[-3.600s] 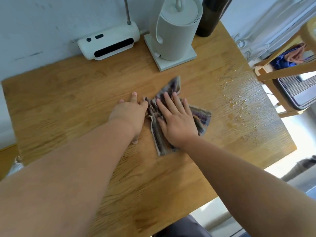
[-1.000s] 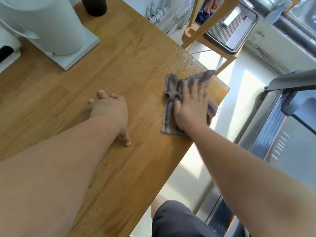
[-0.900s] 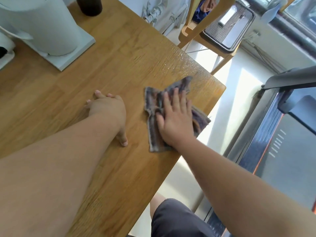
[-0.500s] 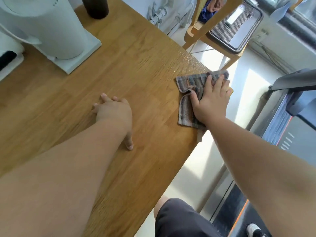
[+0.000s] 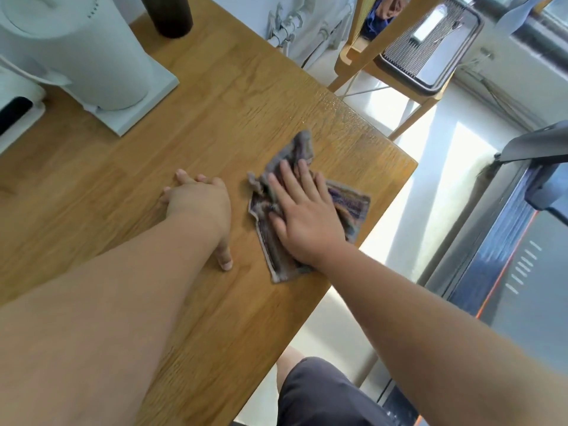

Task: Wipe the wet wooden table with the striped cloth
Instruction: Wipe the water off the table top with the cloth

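The striped cloth [image 5: 350,204], grey and purple and crumpled, lies on the wooden table [image 5: 215,118] near its right corner. My right hand [image 5: 302,216] presses flat on the cloth with the fingers spread, covering its middle. My left hand [image 5: 199,204] rests on bare wood just left of the cloth, fingers loosely curled and the thumb pointing toward me. It holds nothing. A shiny wet patch [image 5: 347,124] shows along the table's right edge, beyond the cloth.
A white kettle on a white base [image 5: 86,56] stands at the back left, with a dark bottle [image 5: 169,16] behind it. A wooden chair [image 5: 384,56] and a grilled tray [image 5: 430,47] sit past the table's right edge. My knee [image 5: 307,388] is under the front edge.
My right hand slid the cloth from the table's right corner back left toward my left hand. The left hand stayed in place on the wood.
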